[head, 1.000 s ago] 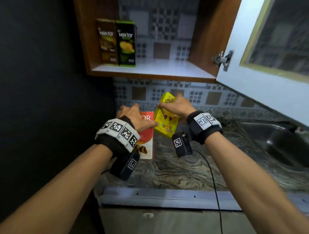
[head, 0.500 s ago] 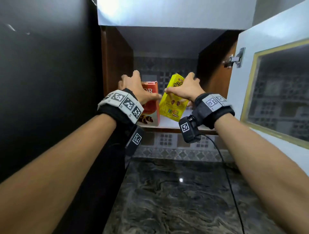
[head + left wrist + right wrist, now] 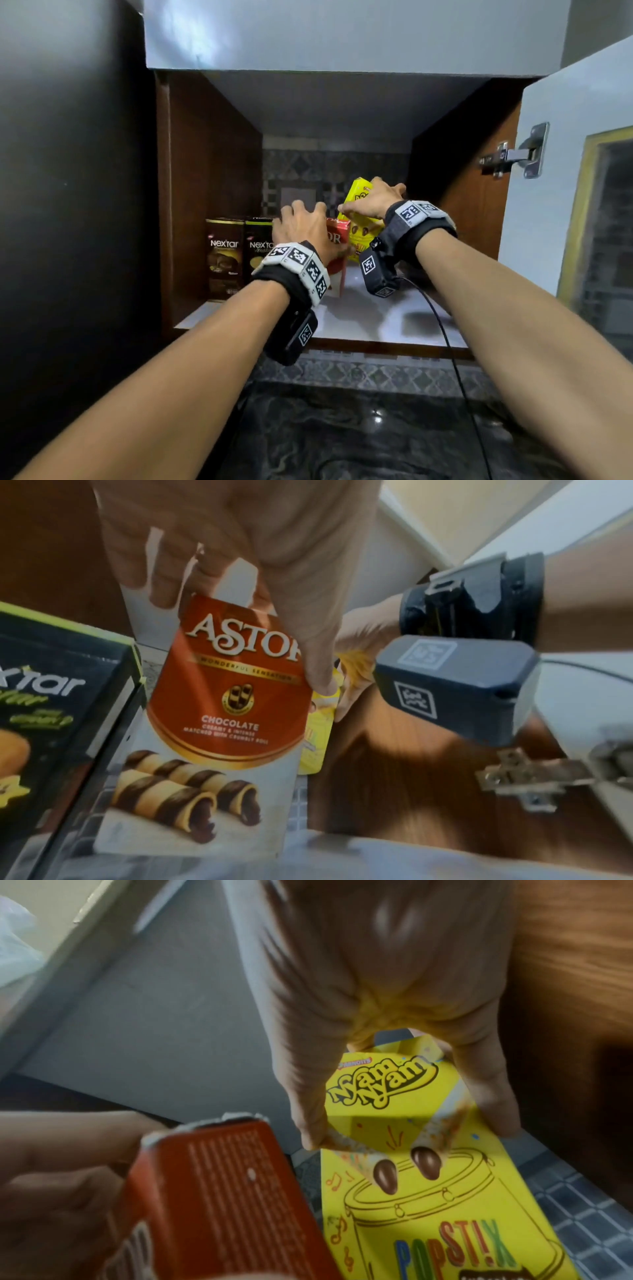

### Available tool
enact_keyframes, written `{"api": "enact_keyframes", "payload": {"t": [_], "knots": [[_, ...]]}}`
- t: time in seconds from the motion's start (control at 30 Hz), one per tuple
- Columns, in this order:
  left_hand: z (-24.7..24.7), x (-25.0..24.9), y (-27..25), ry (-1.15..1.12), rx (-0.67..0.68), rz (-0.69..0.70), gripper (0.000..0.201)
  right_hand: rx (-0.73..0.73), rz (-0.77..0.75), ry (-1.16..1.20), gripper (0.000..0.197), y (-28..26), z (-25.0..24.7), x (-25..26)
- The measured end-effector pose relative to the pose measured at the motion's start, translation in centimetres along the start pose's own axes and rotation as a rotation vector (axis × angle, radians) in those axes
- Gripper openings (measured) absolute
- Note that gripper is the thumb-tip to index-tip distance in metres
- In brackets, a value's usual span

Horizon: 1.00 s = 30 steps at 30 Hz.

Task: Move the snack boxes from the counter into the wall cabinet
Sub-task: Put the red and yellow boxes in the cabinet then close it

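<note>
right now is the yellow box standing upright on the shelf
No, the yellow box leans to the left in the right hand, its lower end hidden behind the red box and the wrist camera.

Nextar boxes (image 3: 239,260) block shelf's left end; bare shelf (image 3: 404,318) right and front; open door (image 3: 565,178) bounds right.

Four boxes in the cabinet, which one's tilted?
The yellow Nyam Nyam box, gripped by the right hand, leans over. The red Astor box and both dark Nextar boxes are upright.

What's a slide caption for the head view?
Left hand and right hand place Astor box and Nyam Nyam box inside wall cabinet.
</note>
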<state>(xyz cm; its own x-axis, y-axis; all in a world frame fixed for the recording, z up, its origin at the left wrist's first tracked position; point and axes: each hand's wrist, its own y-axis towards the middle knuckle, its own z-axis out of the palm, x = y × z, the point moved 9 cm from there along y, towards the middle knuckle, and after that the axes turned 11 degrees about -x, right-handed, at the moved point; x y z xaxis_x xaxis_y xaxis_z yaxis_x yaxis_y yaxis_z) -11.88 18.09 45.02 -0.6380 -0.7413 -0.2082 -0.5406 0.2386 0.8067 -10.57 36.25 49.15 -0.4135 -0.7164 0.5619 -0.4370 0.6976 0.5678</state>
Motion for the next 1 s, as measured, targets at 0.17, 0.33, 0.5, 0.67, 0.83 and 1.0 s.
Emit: {"api": "enact_keyframes", "payload": {"t": [0.17,0.33,0.5,0.67,0.83,1.0], "knots": [[3.3,0.2,0.6,0.177,-0.023,0.089,0.078,0.078,-0.034,-0.084,0.103,1.3,4.5,-0.9],[4.8,1.2,1.1,0.228,-0.011,0.125,0.08,0.161,-0.066,-0.131,0.094,1.4,7.5,-1.0],[5.8,2.9,1.6,0.303,0.114,0.155,0.098,0.235,-0.117,-0.217,0.09,1.2,9.7,-0.3],[6.2,3.4,1.4,0.286,0.104,0.192,0.075,0.346,-0.175,-0.184,0.052,0.0,10.7,1.3],[6.4,3.3,1.8,0.271,0.092,0.213,0.072,0.406,-0.124,-0.017,0.062,-0.2,11.4,2.2],[7.0,3.4,1.8,0.287,0.148,0.238,0.079,0.442,-0.055,0.182,0.072,0.1,12.1,3.1]]}}
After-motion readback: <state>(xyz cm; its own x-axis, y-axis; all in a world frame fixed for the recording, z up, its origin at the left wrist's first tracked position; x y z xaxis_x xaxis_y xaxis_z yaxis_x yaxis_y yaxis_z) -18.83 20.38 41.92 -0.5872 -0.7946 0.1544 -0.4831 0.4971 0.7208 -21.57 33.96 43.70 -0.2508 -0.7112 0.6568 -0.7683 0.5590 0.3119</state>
